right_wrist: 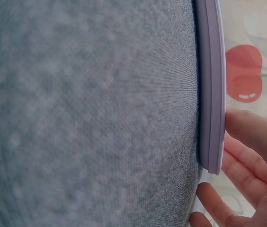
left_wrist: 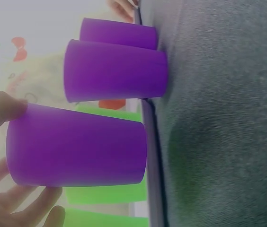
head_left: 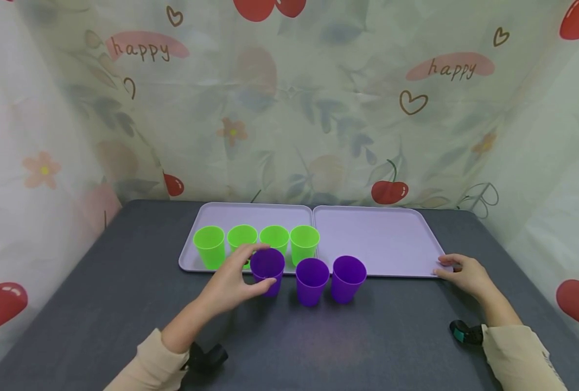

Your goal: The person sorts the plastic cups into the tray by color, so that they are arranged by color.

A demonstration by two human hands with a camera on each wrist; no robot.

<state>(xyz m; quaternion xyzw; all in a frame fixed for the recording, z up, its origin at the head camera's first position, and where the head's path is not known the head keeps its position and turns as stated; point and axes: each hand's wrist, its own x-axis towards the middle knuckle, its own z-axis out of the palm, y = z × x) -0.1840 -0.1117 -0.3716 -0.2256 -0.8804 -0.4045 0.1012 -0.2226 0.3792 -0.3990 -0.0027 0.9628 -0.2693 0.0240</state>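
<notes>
Head view's the clearest one: the left grip (head_left: 231,279), a bare hand, has the nearest purple cup (head_left: 269,265) between thumb and fingers, spread just as wide as the cup and hooked round it up near the rim. I'd guess it's held high because these cups taper, so the wide end gives more to hang on to. The cup's upright by the near edge of the left tray (head_left: 257,213); looks slightly off the worktop (head_left: 318,347), but I wouldn't swear to it.

Right grip (head_left: 466,276) is only a little open, thumb at the near edge and fingers round the outer corner of the right tray (head_left: 372,239), probably to steady it. Trays sit side by side, close together.

As for containers: the left tray carries four green cups (head_left: 209,248) in a row, mouths up, the middle two partly hidden by hand and purple cup. The middle purple cup (head_left: 311,282) and the right-hand purple cup (head_left: 349,279) stand upright on the worktop in front. I can't see anything inside any purple cup, just bare walls.
</notes>
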